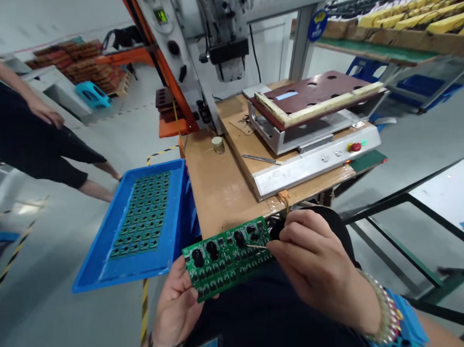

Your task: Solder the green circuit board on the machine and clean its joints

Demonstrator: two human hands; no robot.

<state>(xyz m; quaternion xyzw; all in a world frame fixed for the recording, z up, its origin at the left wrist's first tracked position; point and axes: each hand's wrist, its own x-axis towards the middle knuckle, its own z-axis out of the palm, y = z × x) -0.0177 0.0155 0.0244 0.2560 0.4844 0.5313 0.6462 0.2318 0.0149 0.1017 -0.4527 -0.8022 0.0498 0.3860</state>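
Note:
A green circuit board (226, 259) with black blobs and rows of small parts is tilted above my lap. My left hand (179, 301) grips its left end, thumb on the near edge and fingers underneath. Between the pinched fingertips of my right hand (317, 257) is a thin pale stick (256, 246), its tip at one of the black blobs near the board's middle. Whether the tip touches the blob, I cannot tell. A beaded bracelet and a blue band are on my right wrist.
On the left, a blue tray (93, 264) holds several green boards. Ahead, a machine with a brown plate (323, 95) and a control panel (315, 160) stands on the wooden bench (211, 193). Tweezers (261, 158) and a small jar (218, 145) lie there. Another person (30, 124) stands at left.

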